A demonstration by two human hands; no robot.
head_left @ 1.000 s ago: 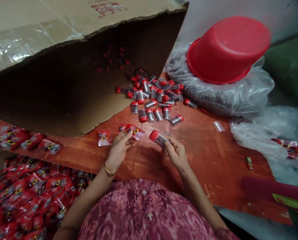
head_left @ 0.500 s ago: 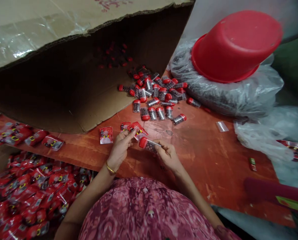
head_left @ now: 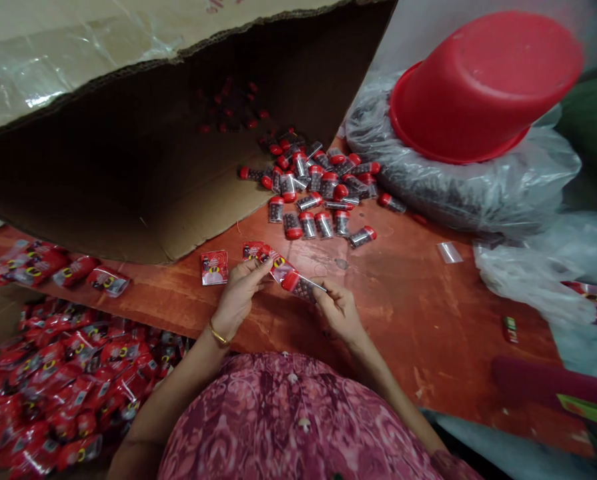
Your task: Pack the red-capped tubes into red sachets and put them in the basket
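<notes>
Between finger and thumb, my left hand (head_left: 241,293) pinches a small red printed plastic pouch (head_left: 280,265). My right hand (head_left: 339,310) grips the clear end of a small red-capped jar (head_left: 303,287) filled with dark round pieces. The jar's red cap is at the pouch's lower right end; whether it is inside the opening I cannot tell. A flat stack of red pouches (head_left: 214,268) lies left of my left hand, and another red pouch (head_left: 252,249) lies partly behind the fingers. Beyond my hands is a pile of similar red-capped jars (head_left: 308,225).
A large cardboard box (head_left: 198,233) lies open on its side at the back left, jars spilling from it. Filled red packets (head_left: 78,373) heap up at lower left. An upturned red tub (head_left: 478,93) rests on a plastic bag (head_left: 448,193) at the back right of the red-brown table (head_left: 428,333).
The red-capped jar in my right hand and the pouch in my left have come together, with the cap now at the pouch's end. The view has shifted slightly.
</notes>
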